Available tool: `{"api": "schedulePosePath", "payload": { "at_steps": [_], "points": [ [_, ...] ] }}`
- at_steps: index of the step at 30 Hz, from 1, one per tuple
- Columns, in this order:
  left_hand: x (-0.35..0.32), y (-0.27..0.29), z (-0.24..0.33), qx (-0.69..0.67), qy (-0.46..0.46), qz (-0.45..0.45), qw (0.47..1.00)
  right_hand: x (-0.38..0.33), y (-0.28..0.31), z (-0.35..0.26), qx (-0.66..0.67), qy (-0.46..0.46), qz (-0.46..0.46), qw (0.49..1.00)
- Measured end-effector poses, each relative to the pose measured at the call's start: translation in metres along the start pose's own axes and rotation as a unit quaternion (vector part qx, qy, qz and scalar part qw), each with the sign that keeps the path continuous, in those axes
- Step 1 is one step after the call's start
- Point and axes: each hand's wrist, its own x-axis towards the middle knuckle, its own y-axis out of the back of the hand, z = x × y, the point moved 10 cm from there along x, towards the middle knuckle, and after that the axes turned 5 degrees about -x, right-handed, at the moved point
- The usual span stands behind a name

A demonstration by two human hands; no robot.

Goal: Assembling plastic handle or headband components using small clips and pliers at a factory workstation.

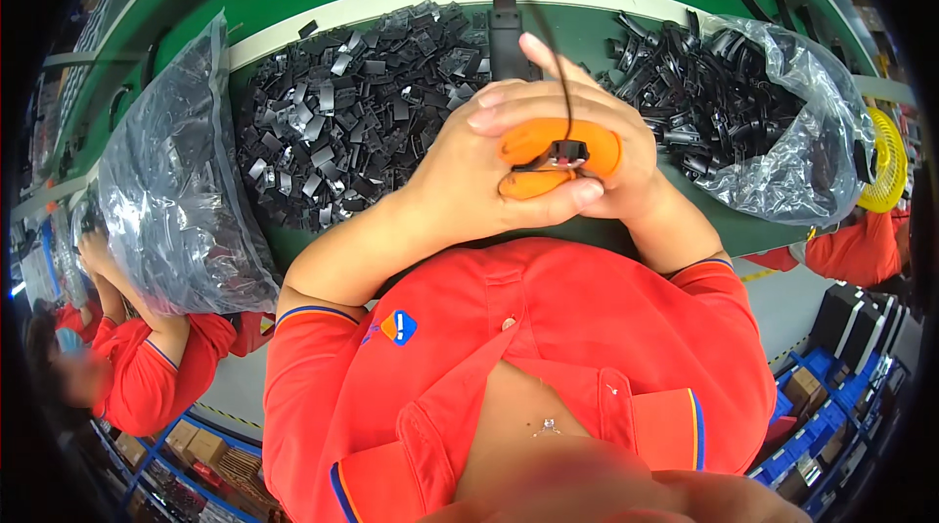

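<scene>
My two hands meet in front of my chest, over the near edge of the table. My left hand (465, 171) is closed, its thumb lying along the underside. Fingers of my right hand (638, 146) reach across it, the index finger pointing up and away. Orange finger covers (603, 144) show between the hands; which fingers wear them all, I cannot tell. Amid them sits a small black part (567, 151) with a reddish spot, beneath a thin dark cord (559, 73). What the palms enclose is hidden.
Flat black plastic pieces (333, 122) lie heaped at left beside a clear plastic bag (171, 181). Black curved parts (719, 97) spill from another clear bag (782, 171) at right. A black upright bracket (506, 34) stands mid-table. A yellow basket (888, 159) and co-workers' red sleeves (156, 366) flank the table.
</scene>
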Motion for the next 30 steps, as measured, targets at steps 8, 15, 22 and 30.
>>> {"api": "schedulePosePath", "payload": {
  "at_steps": [8,15,22,30],
  "points": [
    [0.007,0.010,0.018,0.160,-0.101,0.009,0.982,-0.009,-0.007,0.029,0.096,-0.121,0.065,0.986],
    [0.001,0.020,0.012,0.172,-0.018,-0.028,0.985,-0.015,-0.014,0.058,0.479,-0.192,0.122,0.848],
    [0.004,0.026,0.040,0.295,-0.118,0.024,0.948,-0.017,-0.004,0.070,0.494,-0.195,0.122,0.838],
    [0.006,0.025,0.028,0.246,-0.072,-0.031,0.966,-0.016,-0.006,0.071,0.467,-0.213,0.108,0.852]
  ]
}}
